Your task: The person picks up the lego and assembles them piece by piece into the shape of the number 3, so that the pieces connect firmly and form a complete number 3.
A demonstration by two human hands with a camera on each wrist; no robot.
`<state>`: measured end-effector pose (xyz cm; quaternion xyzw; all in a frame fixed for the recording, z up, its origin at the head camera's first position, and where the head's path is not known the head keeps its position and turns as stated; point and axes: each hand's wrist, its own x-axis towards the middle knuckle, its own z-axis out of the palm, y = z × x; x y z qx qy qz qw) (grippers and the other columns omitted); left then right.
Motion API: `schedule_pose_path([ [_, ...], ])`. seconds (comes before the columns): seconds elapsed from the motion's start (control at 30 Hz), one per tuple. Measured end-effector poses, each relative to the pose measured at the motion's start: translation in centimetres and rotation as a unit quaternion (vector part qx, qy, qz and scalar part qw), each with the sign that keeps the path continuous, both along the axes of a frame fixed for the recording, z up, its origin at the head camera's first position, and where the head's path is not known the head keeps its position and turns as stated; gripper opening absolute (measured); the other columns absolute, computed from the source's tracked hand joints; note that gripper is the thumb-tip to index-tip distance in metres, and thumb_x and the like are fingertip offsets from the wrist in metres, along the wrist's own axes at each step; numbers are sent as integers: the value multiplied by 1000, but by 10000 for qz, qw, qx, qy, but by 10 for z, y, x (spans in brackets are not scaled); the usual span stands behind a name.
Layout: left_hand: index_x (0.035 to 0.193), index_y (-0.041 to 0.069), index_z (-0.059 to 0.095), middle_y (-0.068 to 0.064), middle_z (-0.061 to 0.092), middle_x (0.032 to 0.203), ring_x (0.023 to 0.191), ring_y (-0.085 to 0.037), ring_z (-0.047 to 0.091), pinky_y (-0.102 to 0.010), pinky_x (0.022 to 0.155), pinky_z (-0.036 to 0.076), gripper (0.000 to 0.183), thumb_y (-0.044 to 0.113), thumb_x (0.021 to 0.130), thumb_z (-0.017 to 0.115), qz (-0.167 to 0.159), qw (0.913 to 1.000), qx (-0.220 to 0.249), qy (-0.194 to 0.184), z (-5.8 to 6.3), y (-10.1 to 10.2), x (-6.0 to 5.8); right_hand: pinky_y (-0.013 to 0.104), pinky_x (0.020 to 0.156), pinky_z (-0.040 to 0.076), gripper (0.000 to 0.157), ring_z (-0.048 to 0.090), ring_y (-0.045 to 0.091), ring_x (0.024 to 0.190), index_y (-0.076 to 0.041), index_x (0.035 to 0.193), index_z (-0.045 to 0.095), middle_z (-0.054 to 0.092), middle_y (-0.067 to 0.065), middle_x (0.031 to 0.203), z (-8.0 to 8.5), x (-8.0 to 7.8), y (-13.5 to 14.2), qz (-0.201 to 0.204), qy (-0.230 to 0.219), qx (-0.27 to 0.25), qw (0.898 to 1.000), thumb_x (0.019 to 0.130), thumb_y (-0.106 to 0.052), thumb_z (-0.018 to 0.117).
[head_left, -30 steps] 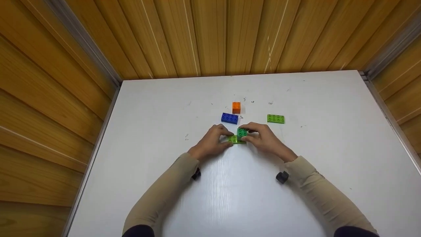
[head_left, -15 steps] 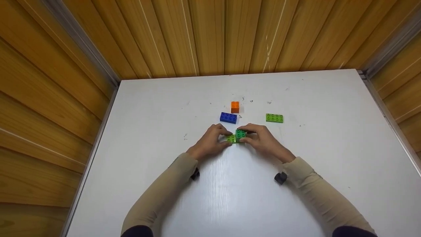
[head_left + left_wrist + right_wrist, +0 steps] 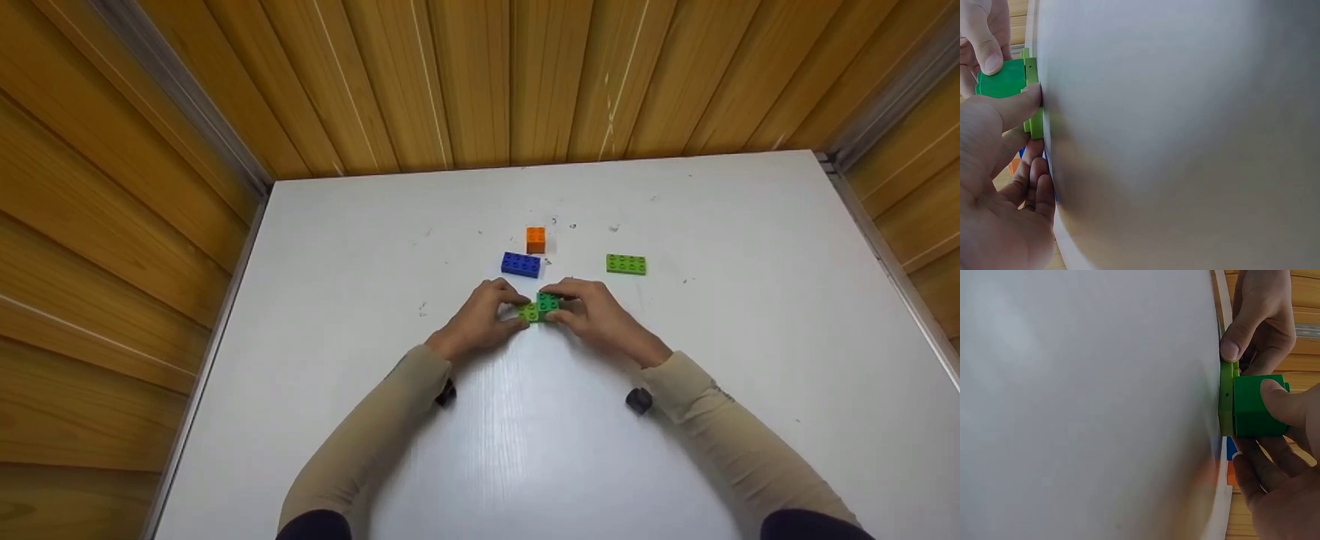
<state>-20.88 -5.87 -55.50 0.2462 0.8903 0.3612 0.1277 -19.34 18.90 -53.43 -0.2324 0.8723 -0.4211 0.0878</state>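
A flat light-green toy brick (image 3: 528,312) lies on the white table between the hands. My left hand (image 3: 480,319) pinches its left part between thumb and fingers. A taller dark-green brick (image 3: 548,301) stands on the right end of the flat one, its studs facing up. Thumb and fingers of my right hand (image 3: 604,319) pinch this taller brick from its sides. In the right wrist view the dark-green brick (image 3: 1252,408) sits against the studded face of the light-green brick (image 3: 1226,402), with a thin dark line between them.
Just beyond the hands lies a blue brick (image 3: 520,265), with an orange brick (image 3: 535,240) behind it. Another flat light-green brick (image 3: 626,264) is farther right. Wood-look panels (image 3: 472,82) stand along the back and sides of the white table (image 3: 360,247).
My right hand has brought the dark-green brick slightly down onto the right end of the flat light-green one. The left hand keeps its hold. The head view has shifted a little.
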Motion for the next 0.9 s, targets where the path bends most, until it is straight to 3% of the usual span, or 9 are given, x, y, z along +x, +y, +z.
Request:
schedule_pose_path([
  [0.43, 132, 13, 77, -2, 66, 119, 117, -19, 56, -37, 105, 50, 36, 24, 98, 80, 12, 10000, 0, -44, 0, 1, 2, 48, 105, 57, 41, 69, 24, 110, -8, 133, 74, 76, 6, 117, -12, 1, 2, -69, 80, -321, 9994, 93, -8, 83],
  [0.73, 133, 10, 76, -4, 69, 121, 117, -20, 58, -37, 104, 51, 37, 21, 98, 80, -45, 9999, -141, 65, 4, 3, 3, 52, 114, 49, 43, 67, 28, 122, -11, 131, 75, 75, 9, 130, -9, -3, 3, -469, -600, -235, 9968, 90, -13, 87],
  [0.9, 134, 11, 76, -4, 68, 121, 117, -20, 57, -37, 105, 50, 38, 22, 98, 80, 11, 9999, -157, 34, 6, 2, 2, 52, 115, 48, 50, 66, 29, 125, -13, 135, 73, 73, 9, 135, -11, -4, 4, -508, -731, -316, 9955, 89, -19, 89],
])
